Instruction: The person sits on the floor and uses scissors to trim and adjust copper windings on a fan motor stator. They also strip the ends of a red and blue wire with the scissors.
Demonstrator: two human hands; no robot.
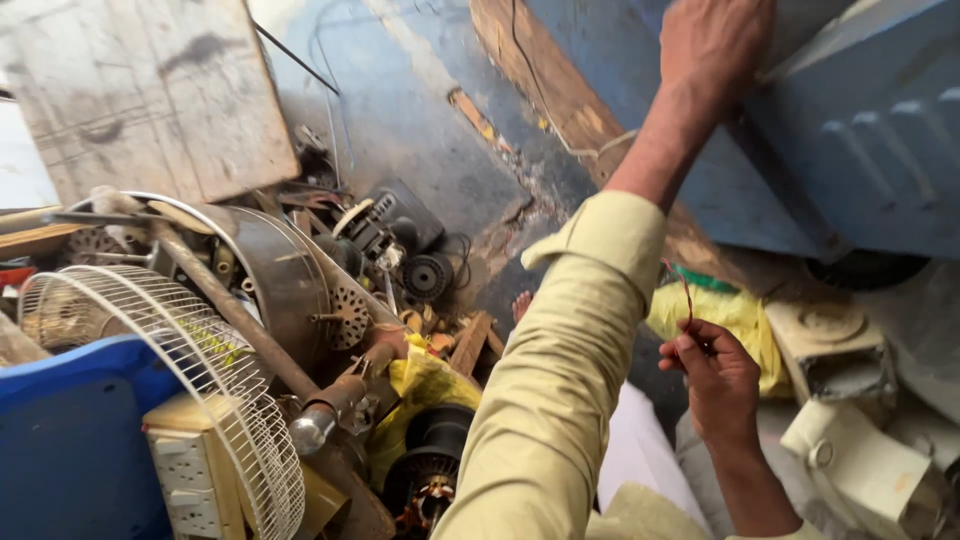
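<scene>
My left hand [715, 45] reaches far up, its beige sleeve [560, 380] crossing the middle of the view. It grips the edge of a big blue metal casing [870, 140] at the top right, with the fingertips hidden past the frame's top. My right hand [715, 378] is lower right, fingers pinched on a thin reddish wire [687, 292] that rises from the fingers. Behind that hand lies a yellow plastic bag [735, 320].
A heap of scrap fills the left: a white wire fan guard [200, 380], a rusty pipe [240, 320], a steel drum [285, 270], motor parts [430, 470], a blue plastic piece [70, 440], a power strip [190, 470]. A wooden board [150, 90] leans behind. Cream housings [860, 450] lie at right.
</scene>
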